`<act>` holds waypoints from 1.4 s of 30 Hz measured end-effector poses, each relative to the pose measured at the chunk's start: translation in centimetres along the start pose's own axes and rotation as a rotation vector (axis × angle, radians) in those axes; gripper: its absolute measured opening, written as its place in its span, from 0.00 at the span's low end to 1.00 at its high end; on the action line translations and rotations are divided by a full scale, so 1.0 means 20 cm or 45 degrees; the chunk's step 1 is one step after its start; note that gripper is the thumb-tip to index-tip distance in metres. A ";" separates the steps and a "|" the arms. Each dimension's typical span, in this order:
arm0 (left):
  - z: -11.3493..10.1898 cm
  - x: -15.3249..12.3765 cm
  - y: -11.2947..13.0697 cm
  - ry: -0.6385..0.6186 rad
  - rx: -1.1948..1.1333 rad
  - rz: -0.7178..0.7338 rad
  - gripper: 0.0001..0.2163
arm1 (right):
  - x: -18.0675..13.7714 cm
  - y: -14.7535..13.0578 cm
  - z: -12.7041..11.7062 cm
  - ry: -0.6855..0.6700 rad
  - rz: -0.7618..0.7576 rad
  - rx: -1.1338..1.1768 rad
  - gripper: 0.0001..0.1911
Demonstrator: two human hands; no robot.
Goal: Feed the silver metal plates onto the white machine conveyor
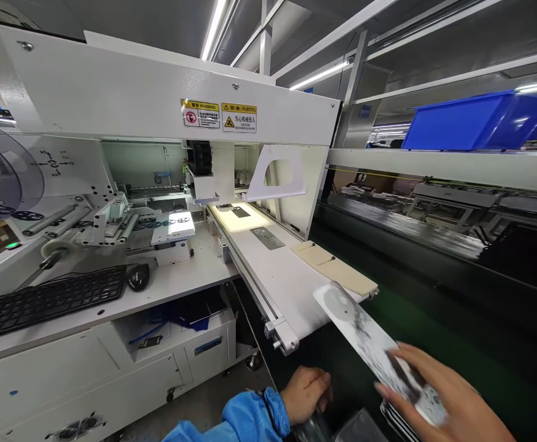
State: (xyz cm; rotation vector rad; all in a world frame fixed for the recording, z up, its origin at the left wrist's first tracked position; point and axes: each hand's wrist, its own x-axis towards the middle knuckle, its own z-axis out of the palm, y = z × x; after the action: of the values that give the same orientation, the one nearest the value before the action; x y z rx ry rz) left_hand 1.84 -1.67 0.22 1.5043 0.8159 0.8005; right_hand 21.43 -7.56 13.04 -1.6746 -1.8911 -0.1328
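At eight o'clock from the middle of my view lie the keyboard (51, 301) and, just right of it, the mouse (138, 277), both well apart from my hands. Rightward, the white belt (280, 285) runs away from me between ten and eleven o'clock. A dark panel (241, 212) sits on it in the lit part, far end; a grey panel (267, 238) lies nearer, long axis slanting from about ten to four.

My left hand (306, 394), out of the blue sleeve (241, 417), hangs just below the belt's near end, which is at twelve o'clock from it. Its fingers curl inward; I cannot tell whether they pinch anything.

Along the belt's right side rests a cream board (335, 265). Next comes the patterned panel (365, 334), which my right hand (448, 393) grasps by its close end, thumb on one side and fingers on the other. Its long axis points from those fingers out between ten and eleven o'clock, roughly in line with the belt. Its far tip overlaps the belt's near right corner in my view; whether they touch, I cannot tell. The panel's middle is at two o'clock from my left hand, but my right is nearer.
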 end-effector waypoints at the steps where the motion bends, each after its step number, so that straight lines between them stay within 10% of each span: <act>1: 0.00 0.00 0.00 0.001 -0.014 0.000 0.34 | 0.10 -0.07 0.00 -0.071 0.042 0.014 0.25; 9: -0.01 0.00 -0.05 0.005 -0.055 -0.015 0.34 | 0.56 -0.35 0.15 -0.421 0.112 -0.233 0.24; 19: 0.01 0.03 -0.08 0.013 -0.122 0.020 0.32 | 0.50 -0.45 0.27 -0.492 -0.172 -0.209 0.29; 42: 0.00 0.01 -0.02 0.080 -0.177 0.024 0.31 | 0.51 -0.57 0.33 -0.606 -0.032 -0.380 0.38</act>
State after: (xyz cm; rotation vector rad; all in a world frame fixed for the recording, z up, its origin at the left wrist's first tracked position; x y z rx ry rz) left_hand 1.97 -1.54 -0.22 1.3710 0.7776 0.9040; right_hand 8.13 1.95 16.21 -2.0172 -2.3330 -0.0263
